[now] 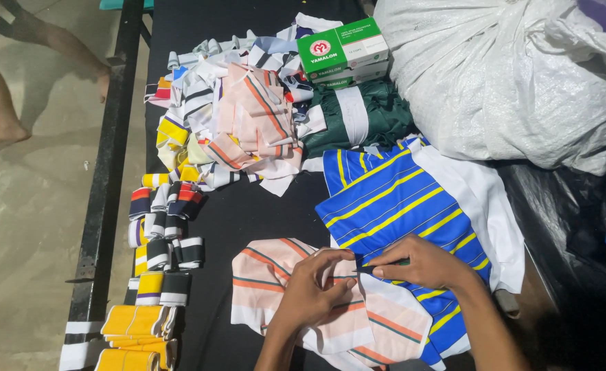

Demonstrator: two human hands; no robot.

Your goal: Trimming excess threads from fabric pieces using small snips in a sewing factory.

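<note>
My left hand (313,288) presses down on a peach fabric piece with orange and green stripes (268,275) that lies on the black table (227,220). My right hand (419,264) pinches a thin dark pen-like tool (383,265), its tip resting at the fabric's edge near my left fingers. Under my right wrist lies a blue fabric piece with yellow stripes (385,199) on white cloth (481,199).
A heap of mixed striped fabric pieces (241,117) fills the table's far middle. Folded rib strips, yellow, black and white (158,247), line the left edge. Green boxes (344,51), dark green cloth (364,117) and a large white sack (516,75) sit beyond. Another person's legs (1,82) stand on the floor at left.
</note>
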